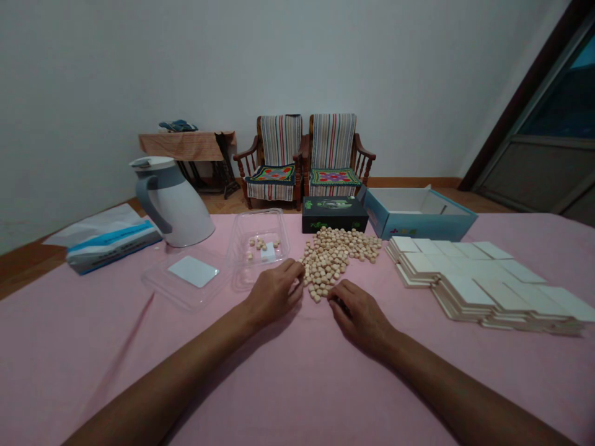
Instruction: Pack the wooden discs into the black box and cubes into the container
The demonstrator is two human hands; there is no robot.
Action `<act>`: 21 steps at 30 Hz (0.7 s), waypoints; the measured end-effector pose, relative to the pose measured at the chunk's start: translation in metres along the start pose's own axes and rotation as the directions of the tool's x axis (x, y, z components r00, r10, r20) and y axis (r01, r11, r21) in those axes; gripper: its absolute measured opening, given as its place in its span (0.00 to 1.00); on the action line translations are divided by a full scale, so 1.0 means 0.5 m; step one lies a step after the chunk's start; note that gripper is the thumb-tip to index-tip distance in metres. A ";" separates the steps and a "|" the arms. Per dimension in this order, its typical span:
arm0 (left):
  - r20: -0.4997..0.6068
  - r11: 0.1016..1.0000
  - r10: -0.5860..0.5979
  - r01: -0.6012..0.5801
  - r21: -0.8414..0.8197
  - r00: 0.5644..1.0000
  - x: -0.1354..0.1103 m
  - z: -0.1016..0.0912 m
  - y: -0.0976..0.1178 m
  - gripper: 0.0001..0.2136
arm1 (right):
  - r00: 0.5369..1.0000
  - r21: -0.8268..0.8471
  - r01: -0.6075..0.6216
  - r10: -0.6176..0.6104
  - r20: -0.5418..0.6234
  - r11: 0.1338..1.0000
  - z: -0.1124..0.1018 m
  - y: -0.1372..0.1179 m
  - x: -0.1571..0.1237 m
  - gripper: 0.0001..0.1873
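A heap of small tan wooden pieces (334, 254) lies on the pink tablecloth (288, 371) in front of me. My left hand (274, 292) rests knuckles up at the heap's near left edge, fingers curled against the pieces. My right hand (359, 316) lies at the near right edge, fingers bent down onto the cloth by the nearest pieces. What either hand holds is hidden under the fingers. A clear plastic tray (258, 244) left of the heap has a few pieces and a white slip in it.
A clear lid (186, 282) with a white card lies left of the tray. A white jug (173, 201) and a tissue pack (111, 243) stand far left. A black box (333, 214), an open blue box (418, 214) and stacked pale tiles (483, 279) sit behind and right.
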State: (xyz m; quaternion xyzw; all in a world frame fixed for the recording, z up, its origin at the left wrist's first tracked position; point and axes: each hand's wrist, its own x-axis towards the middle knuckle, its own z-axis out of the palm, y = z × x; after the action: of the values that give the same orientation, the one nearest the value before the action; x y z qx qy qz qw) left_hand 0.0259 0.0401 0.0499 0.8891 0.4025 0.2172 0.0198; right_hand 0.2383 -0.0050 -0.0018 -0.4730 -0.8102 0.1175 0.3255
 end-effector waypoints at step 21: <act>-0.157 0.900 -0.085 0.143 0.411 0.984 -0.005 -0.030 -0.048 0.12 | 1.000 -0.003 0.008 -0.008 -0.001 1.000 0.002 0.005 -0.002 0.06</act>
State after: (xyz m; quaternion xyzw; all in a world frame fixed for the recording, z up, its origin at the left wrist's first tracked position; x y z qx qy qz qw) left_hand 0.0014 0.0524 0.0576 0.8305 0.4918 0.1834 -0.1867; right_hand 0.2399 -0.0045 -0.0041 -0.4703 -0.8121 0.1146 0.3258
